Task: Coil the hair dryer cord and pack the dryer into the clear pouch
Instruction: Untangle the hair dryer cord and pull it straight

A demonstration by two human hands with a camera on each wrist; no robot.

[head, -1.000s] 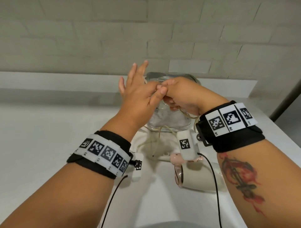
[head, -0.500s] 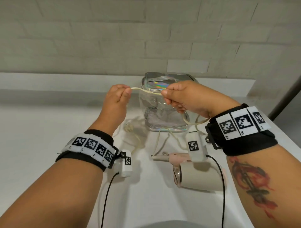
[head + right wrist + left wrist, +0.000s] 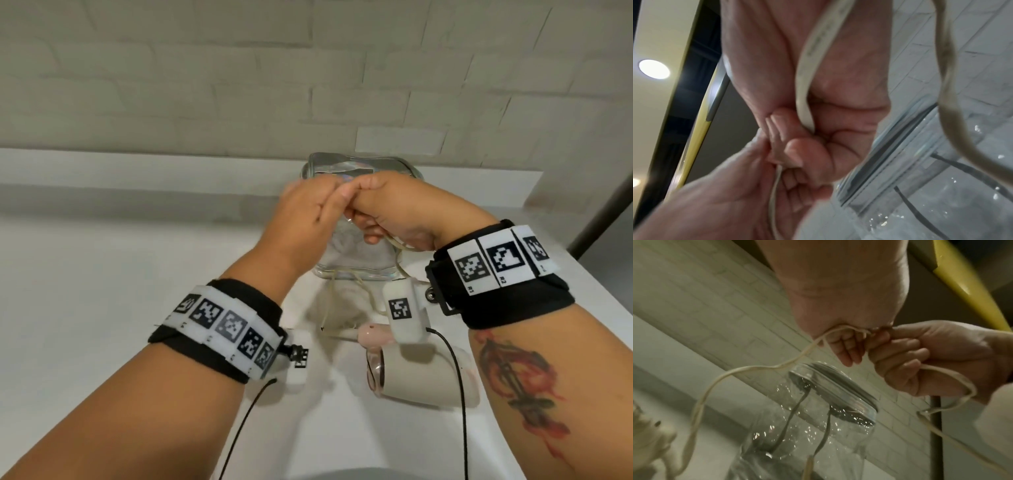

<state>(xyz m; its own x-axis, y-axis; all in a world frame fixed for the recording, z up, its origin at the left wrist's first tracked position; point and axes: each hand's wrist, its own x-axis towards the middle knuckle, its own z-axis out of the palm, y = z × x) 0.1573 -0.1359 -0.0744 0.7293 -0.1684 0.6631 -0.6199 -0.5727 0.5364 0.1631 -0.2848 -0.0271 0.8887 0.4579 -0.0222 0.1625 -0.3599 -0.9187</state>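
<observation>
Both hands meet in the air in front of the clear pouch point(image 3: 359, 270), which stands upright near the wall. My right hand point(image 3: 380, 209) grips gathered loops of the beige cord point(image 3: 964, 386), and one loop hangs below its fist. My left hand point(image 3: 308, 209) presses against the right fist and pinches a stretch of cord point(image 3: 748, 368) with curled fingers. That stretch sags down to the blurred plug point(image 3: 649, 436). The beige and pink hair dryer point(image 3: 424, 380) lies on its side on the counter below my right wrist, with loose cord point(image 3: 329, 301) running up from its handle.
The white counter point(image 3: 102, 291) spreads out to the left. A raised ledge point(image 3: 137, 164) and a tiled wall stand just behind the pouch. Black cables point(image 3: 459, 394) from the wrist cameras hang over the dryer and the near edge.
Half a second ago the hands were apart with cord stretched between them. The left hand has now swung right to the right fist, bringing that stretch with it.
</observation>
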